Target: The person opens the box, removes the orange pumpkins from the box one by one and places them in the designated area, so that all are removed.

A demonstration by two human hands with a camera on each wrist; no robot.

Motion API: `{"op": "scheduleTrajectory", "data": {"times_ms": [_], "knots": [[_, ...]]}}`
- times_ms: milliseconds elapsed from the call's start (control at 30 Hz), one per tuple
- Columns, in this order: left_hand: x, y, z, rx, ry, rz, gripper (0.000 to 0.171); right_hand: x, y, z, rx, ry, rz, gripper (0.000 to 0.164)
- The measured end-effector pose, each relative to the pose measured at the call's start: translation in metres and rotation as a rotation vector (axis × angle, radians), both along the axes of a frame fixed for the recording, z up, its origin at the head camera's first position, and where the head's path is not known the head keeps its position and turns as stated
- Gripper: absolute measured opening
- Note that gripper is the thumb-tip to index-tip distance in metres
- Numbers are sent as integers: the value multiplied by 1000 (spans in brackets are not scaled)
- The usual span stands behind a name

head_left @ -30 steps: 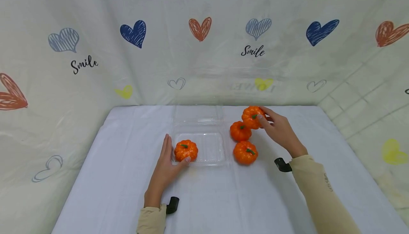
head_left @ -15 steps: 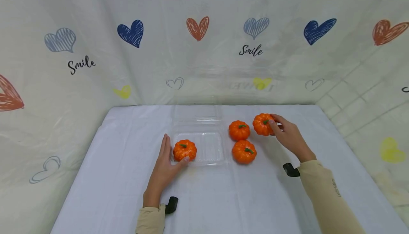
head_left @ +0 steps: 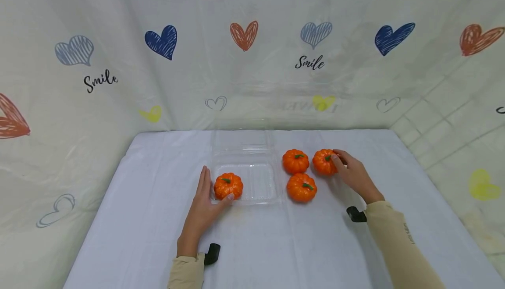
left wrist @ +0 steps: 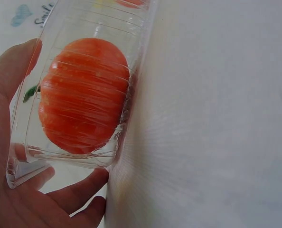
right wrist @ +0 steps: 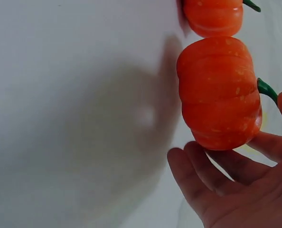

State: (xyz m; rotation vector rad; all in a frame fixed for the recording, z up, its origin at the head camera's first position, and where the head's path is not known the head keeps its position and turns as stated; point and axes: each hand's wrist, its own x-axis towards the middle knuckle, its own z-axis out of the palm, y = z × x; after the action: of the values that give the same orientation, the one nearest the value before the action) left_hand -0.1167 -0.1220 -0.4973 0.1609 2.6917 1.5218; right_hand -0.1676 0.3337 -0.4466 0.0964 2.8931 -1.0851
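Observation:
My left hand (head_left: 203,208) holds the front left corner of a clear plastic clamshell box (head_left: 260,183). Its thumb lies over the rim, and its fingers run along the side wall. Inside the box, at the left, sits a small orange artificial pumpkin (left wrist: 84,95) with a green stem. My right hand (head_left: 357,177) grips another orange pumpkin (right wrist: 219,95), thumb by its stem and fingers against its side, close over the table. Just left of it are two more pumpkins, a rear one (head_left: 295,162) and a front one (head_left: 301,188).
The box's lid (head_left: 242,140) stands open toward the back. A white cloth covers the table (head_left: 138,227). Behind it hangs a pale sheet (head_left: 268,74) printed with hearts and the word Smile. Each wrist wears a black camera mount (head_left: 212,254).
My right hand has carried its pumpkin from above the rear one rightward, then lowered it beside the other two. The left hand and the box have stayed put.

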Motion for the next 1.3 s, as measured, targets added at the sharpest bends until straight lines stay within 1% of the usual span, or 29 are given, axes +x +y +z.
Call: {"op": "scheduleTrajectory", "data": {"times_ms": [167, 333, 533, 767, 1000, 1167, 1300], "knots": [[1, 0, 0, 11, -5, 1, 118, -2, -1, -9, -11, -22, -46, 70], [0, 0, 0, -1, -6, 3, 118, -5, -3, -16, -25, -2, -95, 71], [-1, -1, 0, -2, 1, 2, 118, -11, -9, -20, -57, 20, -152, 71], [0, 0, -1, 11, -1, -1, 118, -12, -15, -23, -85, -1, -227, 75], [1, 0, -2, 18, 9, -6, 118, -9, -18, -26, -79, 30, -259, 74], [2, 0, -1, 15, 8, 0, 118, -10, -21, -27, -77, 9, -285, 77], [1, 0, -1, 15, 6, 3, 118, -8, -21, -24, -108, -5, -290, 78]]}}
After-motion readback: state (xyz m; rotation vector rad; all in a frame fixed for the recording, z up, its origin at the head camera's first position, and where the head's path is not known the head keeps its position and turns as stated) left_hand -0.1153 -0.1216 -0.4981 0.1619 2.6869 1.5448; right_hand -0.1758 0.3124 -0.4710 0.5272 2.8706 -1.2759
